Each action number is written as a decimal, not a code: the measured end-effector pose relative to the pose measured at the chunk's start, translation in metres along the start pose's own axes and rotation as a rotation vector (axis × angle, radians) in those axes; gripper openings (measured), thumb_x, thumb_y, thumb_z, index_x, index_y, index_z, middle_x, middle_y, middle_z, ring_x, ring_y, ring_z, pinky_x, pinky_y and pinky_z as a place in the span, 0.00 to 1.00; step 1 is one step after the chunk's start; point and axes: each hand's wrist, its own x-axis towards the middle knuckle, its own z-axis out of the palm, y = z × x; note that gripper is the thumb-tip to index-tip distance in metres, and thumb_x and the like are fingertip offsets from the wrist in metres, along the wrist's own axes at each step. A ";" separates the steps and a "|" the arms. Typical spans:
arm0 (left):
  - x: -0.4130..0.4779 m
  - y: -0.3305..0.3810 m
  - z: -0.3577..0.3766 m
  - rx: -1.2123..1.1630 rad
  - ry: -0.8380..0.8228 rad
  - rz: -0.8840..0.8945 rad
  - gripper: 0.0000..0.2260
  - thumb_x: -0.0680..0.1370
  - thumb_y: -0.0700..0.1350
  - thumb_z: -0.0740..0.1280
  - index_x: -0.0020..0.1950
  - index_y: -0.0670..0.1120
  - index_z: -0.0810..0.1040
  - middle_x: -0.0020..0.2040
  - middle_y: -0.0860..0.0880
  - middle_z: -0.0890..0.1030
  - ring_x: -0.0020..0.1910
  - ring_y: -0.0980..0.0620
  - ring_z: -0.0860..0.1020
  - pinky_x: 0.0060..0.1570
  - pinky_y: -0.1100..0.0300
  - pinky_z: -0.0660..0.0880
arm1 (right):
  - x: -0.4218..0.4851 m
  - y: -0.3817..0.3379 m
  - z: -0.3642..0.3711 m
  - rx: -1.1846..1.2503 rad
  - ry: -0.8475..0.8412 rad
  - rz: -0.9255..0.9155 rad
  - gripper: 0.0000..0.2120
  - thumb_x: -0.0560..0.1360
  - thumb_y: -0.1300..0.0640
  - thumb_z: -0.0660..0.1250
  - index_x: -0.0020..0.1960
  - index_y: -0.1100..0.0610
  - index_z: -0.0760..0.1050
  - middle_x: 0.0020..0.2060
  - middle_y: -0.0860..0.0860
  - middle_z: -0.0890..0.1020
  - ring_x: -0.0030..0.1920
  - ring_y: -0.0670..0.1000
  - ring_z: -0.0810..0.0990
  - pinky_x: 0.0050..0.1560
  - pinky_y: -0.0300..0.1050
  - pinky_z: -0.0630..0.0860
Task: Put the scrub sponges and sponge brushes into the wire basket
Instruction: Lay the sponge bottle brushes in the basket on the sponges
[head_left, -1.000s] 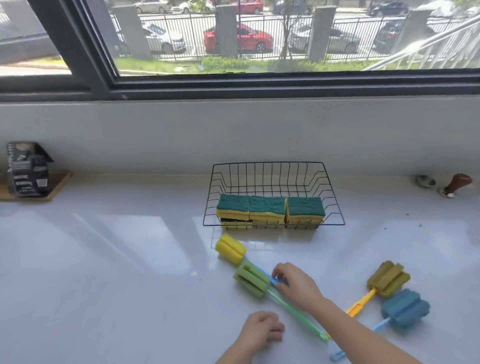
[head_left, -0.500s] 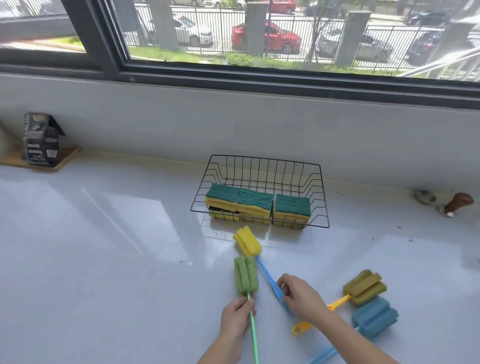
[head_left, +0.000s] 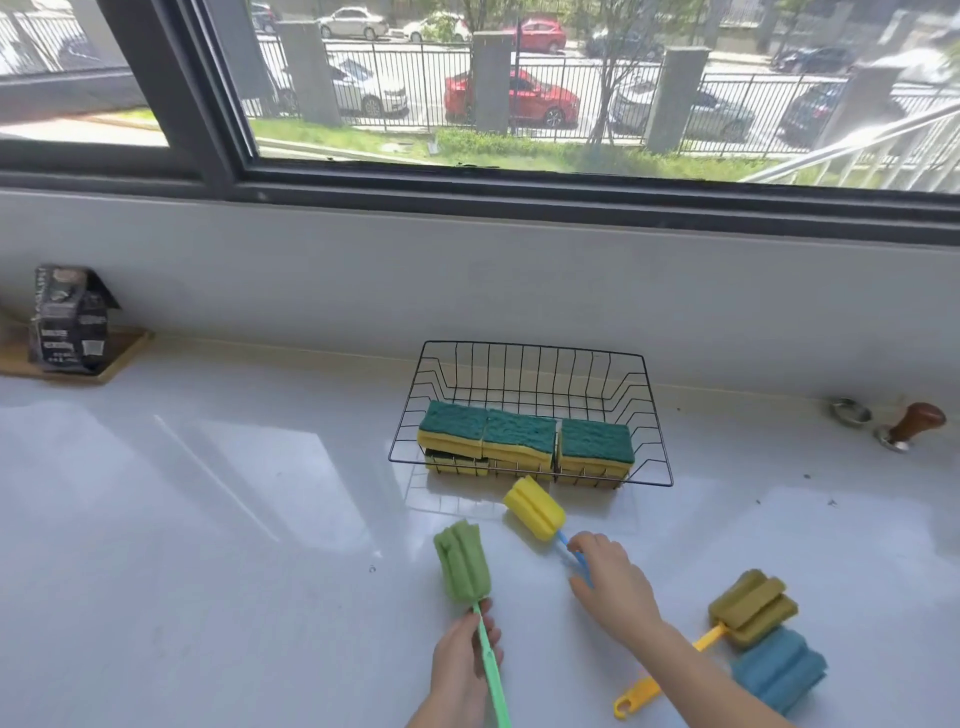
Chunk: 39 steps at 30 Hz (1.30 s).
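The black wire basket (head_left: 535, 349) stands near the wall with several green-and-yellow scrub sponges (head_left: 519, 436) stacked along its front. My left hand (head_left: 462, 665) grips the green handle of a green sponge brush (head_left: 461, 564), its head pointing away from me. My right hand (head_left: 613, 587) is shut on the blue handle of a yellow sponge brush (head_left: 534, 508), whose head lies just in front of the basket. An olive sponge brush (head_left: 753, 605) with a yellow handle and a blue sponge brush (head_left: 779, 667) lie on the counter at the right.
The white counter (head_left: 208, 519) runs to a grey wall under a window. A dark carton (head_left: 70, 317) stands on a wooden tray (head_left: 122, 358) at the far left. A small metal cup (head_left: 849, 410) and a wooden-handled tamper (head_left: 911, 426) sit at the far right.
My left hand has taken the green brush and drawn it left, apart from the yellow one. My right hand has slid up the yellow brush's blue handle, and its head now lies closer to the basket.
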 end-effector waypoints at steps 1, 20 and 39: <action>0.001 0.004 0.002 -0.004 -0.013 -0.001 0.12 0.80 0.37 0.57 0.41 0.41 0.77 0.32 0.46 0.69 0.30 0.50 0.69 0.24 0.62 0.68 | 0.000 -0.007 0.000 0.027 -0.020 0.001 0.08 0.75 0.57 0.61 0.53 0.48 0.68 0.53 0.47 0.73 0.56 0.52 0.73 0.49 0.47 0.72; -0.012 0.050 0.028 0.097 -0.162 0.041 0.08 0.78 0.36 0.63 0.45 0.45 0.79 0.42 0.46 0.82 0.42 0.51 0.78 0.41 0.61 0.73 | -0.005 -0.073 -0.028 0.295 0.025 -0.169 0.12 0.73 0.66 0.62 0.42 0.48 0.75 0.42 0.39 0.80 0.45 0.45 0.78 0.49 0.44 0.77; 0.023 0.189 0.217 -0.168 -0.369 -0.047 0.09 0.79 0.38 0.60 0.57 0.37 0.74 0.52 0.41 0.79 0.50 0.47 0.78 0.45 0.59 0.76 | 0.157 -0.094 -0.221 -0.066 0.249 -0.235 0.13 0.75 0.65 0.62 0.41 0.47 0.76 0.45 0.49 0.83 0.47 0.53 0.79 0.47 0.53 0.79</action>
